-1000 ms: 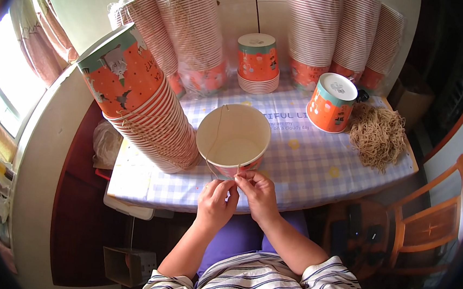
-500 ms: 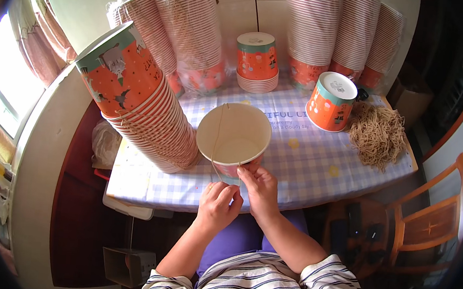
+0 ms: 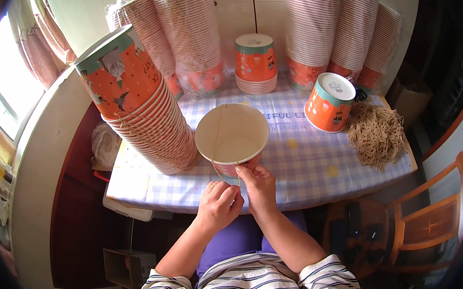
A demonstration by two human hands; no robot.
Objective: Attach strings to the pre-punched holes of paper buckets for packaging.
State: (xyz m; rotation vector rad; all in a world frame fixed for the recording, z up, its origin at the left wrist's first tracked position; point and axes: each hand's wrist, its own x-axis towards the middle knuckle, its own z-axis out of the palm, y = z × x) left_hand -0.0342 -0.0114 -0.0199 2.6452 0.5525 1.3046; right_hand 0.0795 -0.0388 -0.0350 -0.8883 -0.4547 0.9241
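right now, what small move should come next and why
Perhaps draw the cord gently with your left hand: cord crosses the paper cup's opening to that hand and shows again at its near side, beside your right hand, which could hold steady.

The string (image 3: 217,132) is tan, the bucket (image 3: 246,132) cream inside, the tablecloth (image 3: 300,166) blue-and-white checked, the shirt (image 3: 253,282) dark-striped white.

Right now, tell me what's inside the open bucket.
A thin cord crosses the mouth of the open bucket; below it, the pale far wall and part of the base show. The near inner wall is hidden behind the front rim.
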